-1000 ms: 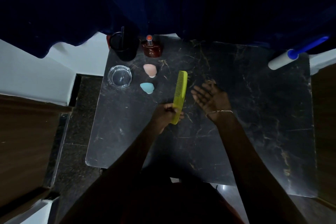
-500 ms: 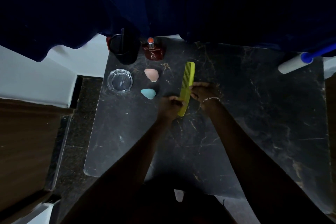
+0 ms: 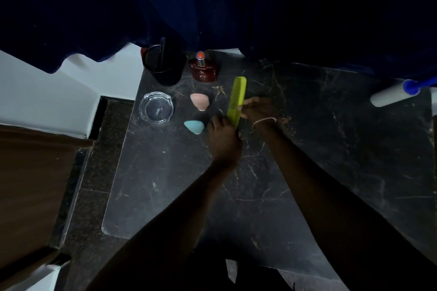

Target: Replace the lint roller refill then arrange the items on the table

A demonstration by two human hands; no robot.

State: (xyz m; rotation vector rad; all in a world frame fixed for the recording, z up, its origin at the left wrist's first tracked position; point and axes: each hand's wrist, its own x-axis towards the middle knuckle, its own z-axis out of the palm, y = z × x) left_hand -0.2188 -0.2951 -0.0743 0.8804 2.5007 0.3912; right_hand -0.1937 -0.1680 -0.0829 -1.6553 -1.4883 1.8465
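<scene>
Green comb (image 3: 237, 99) ×1, held in left grip (image 3: 223, 137) and right grip (image 3: 257, 107) | sponges (image 3: 199, 101) (image 3: 194, 126) ×2 | lint roller (image 3: 390, 95) ×1

right hand (image 3: 258, 109) now on comb (image 3: 237, 94)

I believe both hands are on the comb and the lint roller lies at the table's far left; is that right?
Not quite: the head view shows the lint roller at the table's far right. Both hands, left and right, are on the comb.
</scene>
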